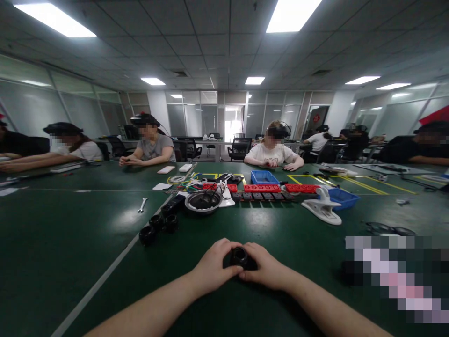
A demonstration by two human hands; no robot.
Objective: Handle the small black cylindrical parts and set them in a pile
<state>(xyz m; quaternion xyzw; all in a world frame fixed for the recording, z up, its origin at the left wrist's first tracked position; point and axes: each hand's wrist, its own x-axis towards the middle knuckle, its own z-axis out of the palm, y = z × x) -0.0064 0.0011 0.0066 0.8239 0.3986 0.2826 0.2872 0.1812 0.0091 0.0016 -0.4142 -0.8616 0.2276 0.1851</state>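
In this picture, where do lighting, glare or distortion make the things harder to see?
Head view: ceiling lights and doorway burn white; glare marks the green table, including near the wrench; outer edges look stretched; the black part between left hand and right hand is too dark for fine detail.

Green counter (70, 243), pale line (102, 281) running from near side toward far edge. Left part: wrench (142, 205); black round parts (146, 235) clustered beside line. Middle, nearer far edge: metal bowl (202, 212), red strips (261, 188), blue bin (265, 179). Toward right edge: white clip stand (323, 209), second blue bin (345, 200). Close to far edge: white box (185, 167).
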